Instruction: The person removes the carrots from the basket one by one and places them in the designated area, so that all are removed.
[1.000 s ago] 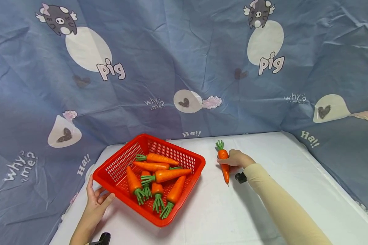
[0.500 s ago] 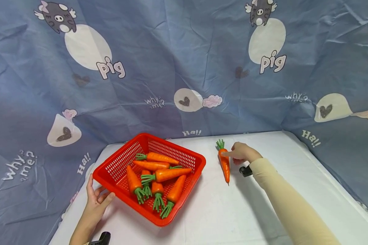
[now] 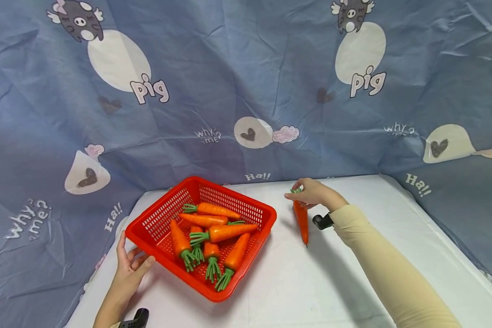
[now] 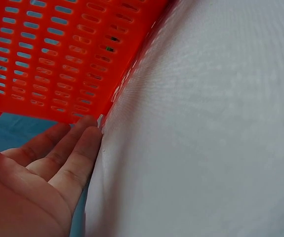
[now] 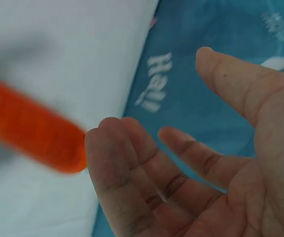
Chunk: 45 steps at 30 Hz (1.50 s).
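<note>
My left hand [image 3: 127, 273] is at the near left corner of a red perforated plastic basket [image 3: 172, 269]. In the left wrist view, its nearly straight fingers touch the low edge of the basket wall [image 4: 58, 54]. Several orange carrots with green stems fill the basket, one [image 3: 229, 232] lying across the others. On the white cloth to the right lies a single carrot [image 3: 302, 223], its tip toward me. My right hand [image 3: 313, 193] is over its stem end and hides most of the greens. The right wrist view shows loose fingers spread from the thumb, fingertips beside the carrot's thick end [image 5: 43, 133].
A white cloth [image 3: 279, 282] covers the table. Behind it hangs a blue cloth [image 3: 197, 91] printed with pigs and lettering, also along both sides. Each wrist wears a black device, such as the one [image 3: 321, 222] on the right.
My right hand let go of the lone carrot's middle, put a finger on its upper part, then moved to its stem end. The left hand and basket have stayed in place.
</note>
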{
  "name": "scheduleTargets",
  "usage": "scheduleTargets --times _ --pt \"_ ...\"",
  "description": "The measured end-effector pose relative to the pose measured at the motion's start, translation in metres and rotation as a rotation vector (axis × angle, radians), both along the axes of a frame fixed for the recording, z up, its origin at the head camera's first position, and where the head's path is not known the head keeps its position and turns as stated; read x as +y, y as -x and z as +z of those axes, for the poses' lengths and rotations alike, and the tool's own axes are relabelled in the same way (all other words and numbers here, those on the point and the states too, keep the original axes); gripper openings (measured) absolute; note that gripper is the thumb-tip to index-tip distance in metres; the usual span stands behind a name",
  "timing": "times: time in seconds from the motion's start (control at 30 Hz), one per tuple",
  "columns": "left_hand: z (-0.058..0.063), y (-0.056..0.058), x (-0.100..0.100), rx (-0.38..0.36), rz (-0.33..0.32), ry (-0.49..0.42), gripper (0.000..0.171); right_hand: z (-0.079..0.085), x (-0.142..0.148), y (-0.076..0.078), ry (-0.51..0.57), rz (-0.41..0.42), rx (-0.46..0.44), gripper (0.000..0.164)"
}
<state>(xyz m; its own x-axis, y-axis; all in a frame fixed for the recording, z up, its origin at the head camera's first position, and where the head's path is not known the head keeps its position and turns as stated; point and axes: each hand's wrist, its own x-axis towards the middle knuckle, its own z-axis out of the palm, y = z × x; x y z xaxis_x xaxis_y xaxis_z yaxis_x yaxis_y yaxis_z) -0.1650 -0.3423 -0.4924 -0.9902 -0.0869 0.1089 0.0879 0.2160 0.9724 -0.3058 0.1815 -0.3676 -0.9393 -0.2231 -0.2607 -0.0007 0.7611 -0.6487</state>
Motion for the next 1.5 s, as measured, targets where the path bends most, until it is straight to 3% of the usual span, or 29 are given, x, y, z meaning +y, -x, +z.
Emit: scheduleTargets --times 0.27,0.67,1.13,1.5 --pt "0.001 -0.001 0.0 -0.028 0.041 0.035 0.113 0.022 -0.039 -0.01 0.067 0.201 0.05 0.047" --pt "0.004 -0.001 0.0 -0.035 0.08 0.044 0.112 0.035 -0.086 -0.025 0.109 0.435 0.077 0.046" --pt "0.003 -0.002 0.0 0.024 0.058 0.003 0.111 0.026 -0.131 -0.024 0.116 0.573 0.088 0.043" --pt "0.003 -0.002 -0.001 0.007 0.064 0.022 0.113 0.016 -0.16 -0.017 0.049 0.637 0.007 0.05"
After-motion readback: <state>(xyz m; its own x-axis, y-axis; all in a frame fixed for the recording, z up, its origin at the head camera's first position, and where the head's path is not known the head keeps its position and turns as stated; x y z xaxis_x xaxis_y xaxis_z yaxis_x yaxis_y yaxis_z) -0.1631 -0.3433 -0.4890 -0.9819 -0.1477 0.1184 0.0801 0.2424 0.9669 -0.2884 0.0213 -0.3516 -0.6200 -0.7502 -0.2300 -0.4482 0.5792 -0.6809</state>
